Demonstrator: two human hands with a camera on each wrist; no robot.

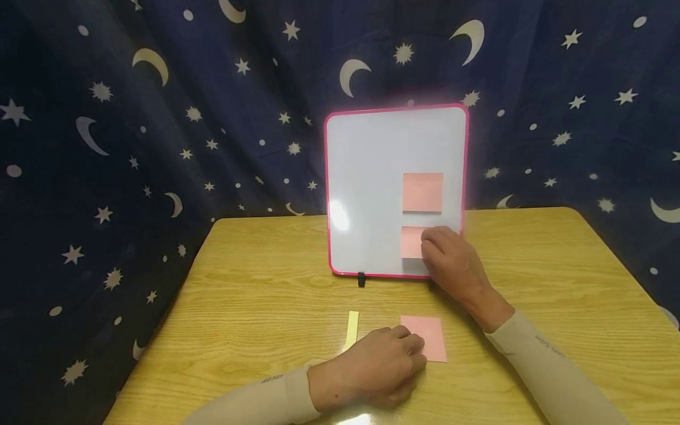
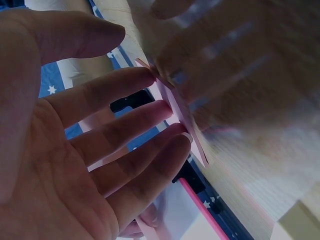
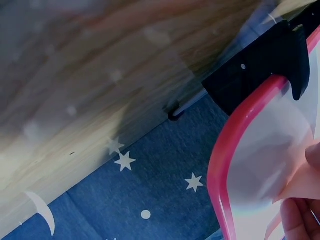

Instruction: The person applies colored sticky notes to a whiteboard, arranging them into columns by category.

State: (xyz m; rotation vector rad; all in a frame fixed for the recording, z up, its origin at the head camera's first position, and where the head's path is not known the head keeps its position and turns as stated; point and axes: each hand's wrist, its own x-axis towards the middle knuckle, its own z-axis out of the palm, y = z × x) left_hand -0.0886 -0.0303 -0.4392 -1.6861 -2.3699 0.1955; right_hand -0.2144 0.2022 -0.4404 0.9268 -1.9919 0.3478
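Note:
On the pink-framed whiteboard [image 1: 366, 153] are two pink sticky notes, one above the other. My right hand [image 1: 454, 260] pinches the right side of the lower sticky note [image 1: 411, 242]; in the right wrist view, thumb and fingers hold that pink note [image 3: 302, 184] partly lifted from the board. The upper sticky note [image 1: 422, 192] lies flat against the board. A pad of pink sticky notes [image 1: 431, 337] lies on the table, where my left hand [image 1: 374, 366] touches its left side. In the left wrist view the left fingertips rest against the pad [image 2: 196, 142], thumb apart.
A narrow yellow strip [image 1: 352, 329] lies on the wooden table [image 1: 255, 283], partly behind the left hand. Black stand clips [image 3: 260, 70] hold the board's lower edge. Behind the table hangs a dark blue curtain [image 1: 297, 65] with moons and stars.

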